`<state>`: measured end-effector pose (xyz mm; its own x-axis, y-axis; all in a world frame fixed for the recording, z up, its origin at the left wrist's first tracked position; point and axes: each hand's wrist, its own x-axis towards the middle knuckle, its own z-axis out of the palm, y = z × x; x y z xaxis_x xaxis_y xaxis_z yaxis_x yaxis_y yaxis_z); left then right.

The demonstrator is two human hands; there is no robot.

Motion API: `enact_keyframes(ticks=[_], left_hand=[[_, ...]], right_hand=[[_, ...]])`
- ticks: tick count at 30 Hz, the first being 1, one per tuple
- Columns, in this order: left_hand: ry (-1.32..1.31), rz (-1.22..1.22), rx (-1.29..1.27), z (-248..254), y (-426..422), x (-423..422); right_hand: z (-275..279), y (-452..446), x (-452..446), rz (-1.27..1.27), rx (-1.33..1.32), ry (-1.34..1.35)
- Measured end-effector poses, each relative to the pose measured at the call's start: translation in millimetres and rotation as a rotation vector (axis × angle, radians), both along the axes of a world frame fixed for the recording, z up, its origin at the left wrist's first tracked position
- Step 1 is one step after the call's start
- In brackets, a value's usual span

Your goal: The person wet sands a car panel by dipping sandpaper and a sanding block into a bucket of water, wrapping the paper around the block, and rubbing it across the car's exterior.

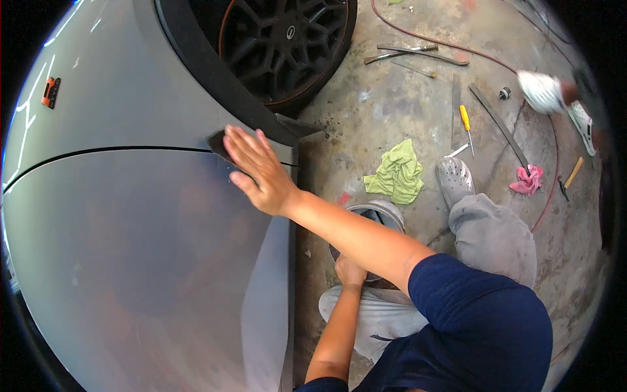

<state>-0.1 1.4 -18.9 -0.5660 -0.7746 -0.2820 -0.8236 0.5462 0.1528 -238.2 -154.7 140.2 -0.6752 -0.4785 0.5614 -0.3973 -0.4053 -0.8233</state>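
My right hand (257, 171) lies against the grey car body, fingers stretched out over a dark sheet of sandpaper (219, 142). Most of the sheet is hidden under the palm; one corner sticks out beyond the fingertips. The hand spans the gap between the door (150, 248) and the fender (137, 85), close behind the wheel arch. Lower down, my left hand (351, 269) is curled at the near side of a grey bucket (390, 210). Its fingertips are hidden, and my right forearm covers part of the bucket.
A green cloth (396, 172), a yellow screwdriver (465, 119), pry bars (423, 54), a pink rag (526, 180) and a hammer (571, 178) lie on the concrete. A red hose (457, 44) crosses the floor. Another person's white shoe (541, 91) shows at right.
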Motion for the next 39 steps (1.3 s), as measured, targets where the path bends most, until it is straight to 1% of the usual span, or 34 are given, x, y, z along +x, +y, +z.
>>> enact_keyframes(ticks=[1, 2, 4, 7, 10, 11, 14, 15, 17, 19, 20, 22, 24, 26, 28, 30, 32, 34, 35, 37, 38, 39], left_hand=[[-0.037, 0.017, 0.015, 0.3, -0.6, 1.8], [-0.016, -0.001, -0.010, -0.7, -0.2, 3.4], [0.022, -0.034, -0.059, 0.2, 2.0, 3.4], [0.100, -0.159, -0.080, -2.9, -0.3, 4.7], [0.098, -0.164, -0.083, -1.7, -0.4, 3.5], [0.086, -0.136, -0.078, -1.1, -0.6, 4.2], [0.060, -0.077, -0.074, -2.6, -1.2, 9.4], [0.065, -0.060, -0.079, -3.3, -0.4, 6.7], [0.040, -0.045, -0.064, -0.8, 3.0, 1.5], [-0.013, -0.060, -0.027, 1.8, 1.1, -3.6], [-0.005, -0.056, -0.014, 5.0, 2.0, -5.0], [0.013, -0.050, 0.007, 7.1, 1.9, -5.1], [-0.002, -0.038, 0.001, -4.5, -1.3, 5.0], [-0.037, -0.013, 0.015, -4.1, -0.4, 9.2], [-0.075, 0.016, 0.043, 5.7, 0.1, -3.0], [-0.046, 0.000, 0.041, 11.4, 0.5, -8.5], [-0.036, -0.006, 0.041, 12.6, 0.7, -7.8], [-0.039, 0.006, 0.040, 9.3, 2.4, -5.4], [-0.026, 0.072, 0.078, 12.9, 5.9, 3.5], [0.037, 0.153, 0.110, 3.6, 5.3, 11.9], [0.072, 0.170, 0.111, -4.4, 4.8, 19.1], [0.107, 0.143, 0.081, -24.0, 2.9, 40.1]], right_hand=[[-11.1, 3.2, 7.8, 0.016, 0.023, -0.023], [-20.6, 2.3, 15.5, 0.034, 0.046, -0.046], [-2.3, -1.0, 10.3, 0.012, -0.023, -0.059], [37.5, -10.1, -13.0, -0.016, -0.118, -0.049], [14.2, -7.7, -10.1, -0.039, -0.045, -0.005], [0.7, -3.1, -4.5, -0.010, 0.026, -0.038], [-14.9, -2.2, 10.3, 0.003, 0.034, -0.121], [-5.0, -8.1, 6.2, -0.001, -0.021, -0.149], [30.3, -11.4, -19.2, -0.015, -0.060, -0.082], [46.8, -19.7, -35.7, -0.025, -0.078, -0.044], [43.8, -17.0, -35.2, -0.039, -0.061, -0.025], [20.1, -13.1, -25.6, -0.068, -0.030, 0.014], [-5.3, -4.9, -4.0, -0.041, 0.014, -0.020], [-22.8, 1.5, 13.2, -0.001, 0.059, -0.053], [-8.6, 8.4, -0.1, 0.013, -0.012, -0.105], [10.6, 13.8, -21.3, 0.057, -0.071, -0.165], [24.2, 18.5, -35.0, 0.026, -0.096, -0.177], [27.5, 23.9, -41.1, 0.044, -0.104, -0.204], [27.9, 23.1, -33.4, 0.017, -0.099, -0.201], [28.0, 8.4, -21.9, -0.039, -0.102, -0.157], [27.5, 3.9, -13.3, -0.013, -0.086, -0.166], [27.5, -0.2, -4.7, 0.013, -0.070, -0.175]])
